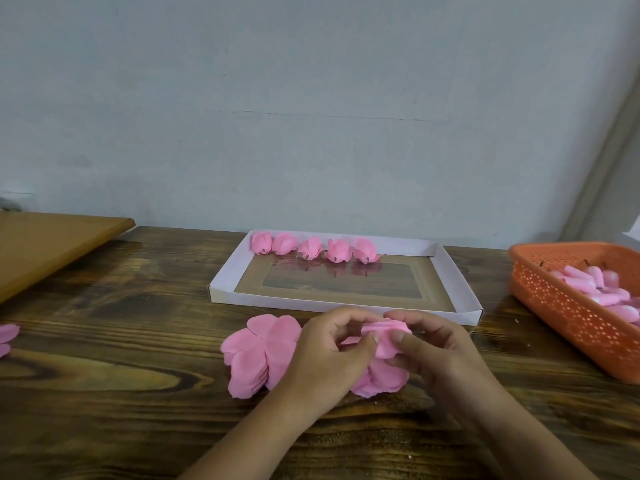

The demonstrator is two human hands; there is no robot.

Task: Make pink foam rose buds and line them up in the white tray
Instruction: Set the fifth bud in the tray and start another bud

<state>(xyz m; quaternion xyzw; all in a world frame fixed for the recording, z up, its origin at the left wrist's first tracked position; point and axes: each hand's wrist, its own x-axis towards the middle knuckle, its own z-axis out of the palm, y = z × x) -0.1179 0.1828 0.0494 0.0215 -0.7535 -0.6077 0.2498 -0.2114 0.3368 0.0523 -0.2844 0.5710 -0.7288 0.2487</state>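
- Head view: the person is working a pink foam bud (384, 336) just above the counter (104, 358), near the front wall of the white tray (346, 308).
- The left hand (329, 355) and right hand (436, 348) are both pinching it, fingers (367, 344) curling round its folded petals from either side.
- The foam is probably handling light, soft and easily creased, so gripping low at the gathered base seems wisest.
- Five finished buds (313, 249) are sitting along the tray's far wall; loose petal sheets (259, 355) are lying under the hands.
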